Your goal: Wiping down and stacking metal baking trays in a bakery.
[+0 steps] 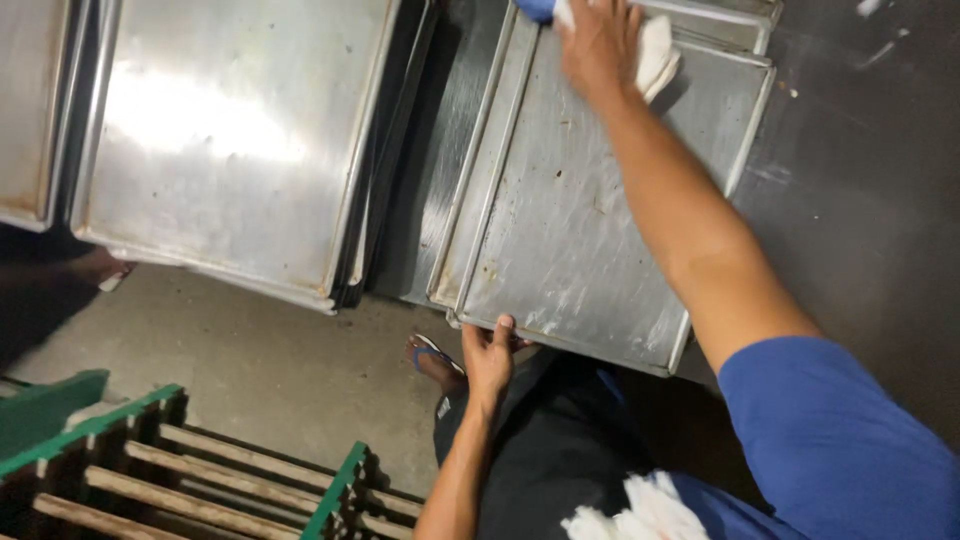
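pressing down on a white cloth (655, 55), the right hand (600, 45) lies flat with its fingers spread over it at the far end of a scuffed metal baking tray (590, 220). the cloth is bunched under the palm and sticks out on the right side of the hand, touching the tray's surface near its far right corner. the left hand (488, 358) grips the near edge of the same tray, close to its near left corner, thumb on top of the rim and fingers curled underneath. the tray sits tilted, resting on top of at least one more tray (470, 150) of the same kind whose rim shows along its left side. both lie on a dark steel desk (860, 180). further left, a stack of larger shiny trays (230, 130) hangs over the desk's near edge, with another tray (30, 100) just beside it at the left border. below, on the concrete floor (250, 370), a foot in a blue sandal (435, 358) shows just beside the left hand. a green wooden crate (170, 460) with pale slats stands at the lower left. another white cloth (630, 510) rests against the person's blue shirt at the bottom.
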